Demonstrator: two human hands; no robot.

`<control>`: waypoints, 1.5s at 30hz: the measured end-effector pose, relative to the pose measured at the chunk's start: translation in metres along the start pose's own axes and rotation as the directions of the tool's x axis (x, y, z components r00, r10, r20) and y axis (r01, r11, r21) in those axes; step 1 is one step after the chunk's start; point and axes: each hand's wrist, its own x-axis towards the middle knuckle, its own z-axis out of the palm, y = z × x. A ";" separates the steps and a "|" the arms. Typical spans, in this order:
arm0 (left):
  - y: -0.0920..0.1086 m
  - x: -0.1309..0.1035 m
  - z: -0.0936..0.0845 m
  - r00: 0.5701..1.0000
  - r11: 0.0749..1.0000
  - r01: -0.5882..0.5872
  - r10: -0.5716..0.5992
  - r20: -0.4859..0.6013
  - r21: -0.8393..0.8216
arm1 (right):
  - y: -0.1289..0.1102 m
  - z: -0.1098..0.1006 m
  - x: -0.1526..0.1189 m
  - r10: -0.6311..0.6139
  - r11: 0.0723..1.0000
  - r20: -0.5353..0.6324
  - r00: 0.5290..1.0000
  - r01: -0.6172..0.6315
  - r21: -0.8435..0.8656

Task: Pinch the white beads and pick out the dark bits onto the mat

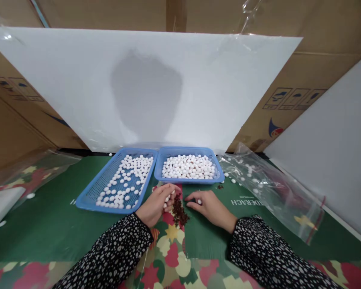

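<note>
My left hand [159, 204] is cupped, its fingers curled round several small white oval pieces [167, 199]. Across from it, my right hand [209, 206] is partly closed, and one white oval piece [199, 202] shows between its thumb and curled fingers. A heap of dark reddish-brown crumbly bits [179, 212] lies on the table between the two hands. Just beyond them stand two blue perforated plastic baskets. The left basket [87, 196] holds loosely spread white pieces [135, 166]; the right basket [192, 181] holds a denser layer of them [188, 166].
On the right lies a clear zip bag [276, 192] with white pieces in and around it. Another clear plastic sheet [45, 172] and a white object [4, 204] are at left. Cardboard boxes [319, 76] and a white board [210, 88] wall off the back of the green patterned table covering [48, 224].
</note>
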 end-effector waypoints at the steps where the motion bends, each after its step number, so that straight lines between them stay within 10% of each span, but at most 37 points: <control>1: 0.000 0.000 0.000 1.000 1.000 -0.001 0.001 -0.002 -0.017 | 0.001 0.002 0.000 -0.020 0.998 0.010 1.000 0.020 -0.052; 8: -0.004 0.002 -0.001 0.999 0.995 -0.053 0.053 0.010 0.081 | 0.000 0.005 0.000 -0.077 0.991 0.005 0.997 0.077 -0.107; 17: -0.013 0.002 0.005 0.996 0.990 -0.087 0.085 0.018 0.108 | -0.025 0.007 0.000 -0.086 0.991 -0.361 0.929 0.116 0.061; 45: -0.022 0.004 0.012 0.977 0.991 -0.125 0.116 -0.182 -0.039 | -0.021 0.017 0.005 -0.323 0.934 -0.302 0.897 0.354 0.050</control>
